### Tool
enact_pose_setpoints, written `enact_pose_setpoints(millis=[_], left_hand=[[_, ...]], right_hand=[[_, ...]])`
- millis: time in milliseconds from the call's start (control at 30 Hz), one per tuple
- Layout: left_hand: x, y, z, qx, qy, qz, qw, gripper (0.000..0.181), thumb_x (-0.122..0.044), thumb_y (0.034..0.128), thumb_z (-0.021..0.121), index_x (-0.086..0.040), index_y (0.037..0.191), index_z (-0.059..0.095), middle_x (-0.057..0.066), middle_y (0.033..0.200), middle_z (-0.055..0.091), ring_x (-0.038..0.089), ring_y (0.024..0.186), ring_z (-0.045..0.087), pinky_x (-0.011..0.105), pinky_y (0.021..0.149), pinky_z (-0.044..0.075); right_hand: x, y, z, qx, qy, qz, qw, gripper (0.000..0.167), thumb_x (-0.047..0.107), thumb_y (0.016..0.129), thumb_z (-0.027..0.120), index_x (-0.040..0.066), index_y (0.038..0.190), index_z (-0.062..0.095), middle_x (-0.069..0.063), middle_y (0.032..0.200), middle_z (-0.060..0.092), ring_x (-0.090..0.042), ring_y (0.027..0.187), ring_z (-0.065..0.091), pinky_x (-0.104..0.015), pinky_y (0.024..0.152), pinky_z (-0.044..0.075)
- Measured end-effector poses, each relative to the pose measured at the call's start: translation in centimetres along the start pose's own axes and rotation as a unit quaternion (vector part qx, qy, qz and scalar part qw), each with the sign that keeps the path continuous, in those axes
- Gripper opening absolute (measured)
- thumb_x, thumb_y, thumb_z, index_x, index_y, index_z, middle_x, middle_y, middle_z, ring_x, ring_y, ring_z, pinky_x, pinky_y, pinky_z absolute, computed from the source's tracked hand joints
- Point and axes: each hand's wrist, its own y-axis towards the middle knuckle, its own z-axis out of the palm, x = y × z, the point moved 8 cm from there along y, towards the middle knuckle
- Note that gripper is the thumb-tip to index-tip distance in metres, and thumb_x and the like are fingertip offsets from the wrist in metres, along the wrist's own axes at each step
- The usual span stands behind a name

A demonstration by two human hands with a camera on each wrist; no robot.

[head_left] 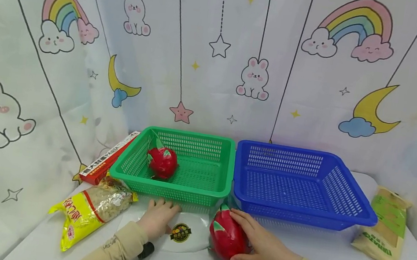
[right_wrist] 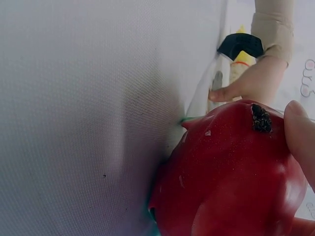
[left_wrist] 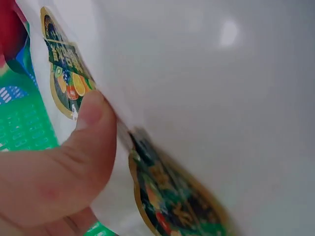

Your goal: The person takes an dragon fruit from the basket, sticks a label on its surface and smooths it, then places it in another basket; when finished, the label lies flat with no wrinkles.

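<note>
Fingers and thumb of my right hand curve round the right side of a red dragon fruit with green scales; it rests on the table below the two baskets. In the right wrist view the fruit fills the lower middle. My left hand grips a flat, glossy white bag with a round black and gold label. The left wrist view shows the thumb on the bag's creased edge beside the label; most other fingers are hidden there.
A green basket holds another dragon fruit. Against its right side stands an empty blue basket. At the left lie a yellow snack bag and a red box; a green and beige packet lies far right.
</note>
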Motion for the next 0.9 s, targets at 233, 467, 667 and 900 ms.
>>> enact_pose_setpoints(millis=[233,467,667,900], left_hand=[[-0.2,-0.4,-0.4,-0.012,-0.032,0.011,0.9994,0.049,-0.014,0.0568,0.084,-0.012,0.101,0.061,0.002,0.094,0.063,0.022,0.089,0.059,0.044,0.077,0.035],[-0.1,-1.3,-1.0,-0.037,-0.054,0.022,0.9976,0.043,-0.012,0.0528,0.083,-0.014,0.090,0.061,-0.003,0.084,0.065,0.016,0.079,0.061,0.038,0.074,0.032],[-0.1,-2.2,-1.8,-0.066,-0.060,0.032,0.9955,0.036,-0.013,0.0552,0.082,-0.016,0.084,0.060,-0.006,0.081,0.064,0.012,0.076,0.059,0.034,0.072,0.031],[-0.1,-2.9,-3.1,-0.152,-0.049,0.049,0.9860,0.030,-0.018,0.0578,0.083,-0.021,0.080,0.062,-0.012,0.079,0.062,0.008,0.077,0.057,0.031,0.073,0.033]], right_hand=[[0.0,0.0,0.1,-0.003,0.000,0.000,1.0000,0.092,0.060,0.074,0.064,0.015,0.145,0.026,-0.003,0.146,0.030,-0.028,0.122,0.047,-0.040,0.082,0.053],[0.0,-0.1,0.0,-0.006,-0.003,0.000,1.0000,0.092,0.059,0.074,0.065,0.015,0.145,0.026,-0.004,0.146,0.030,-0.028,0.122,0.046,-0.041,0.081,0.053],[0.0,-0.2,0.0,-0.012,-0.008,-0.007,0.9999,0.092,0.059,0.074,0.064,0.015,0.145,0.026,-0.004,0.146,0.030,-0.028,0.122,0.046,-0.042,0.083,0.053],[-0.2,-0.2,0.1,-0.008,0.002,0.003,1.0000,0.093,0.058,0.072,0.067,0.018,0.145,0.025,-0.002,0.147,0.029,-0.027,0.124,0.045,-0.040,0.083,0.053]])
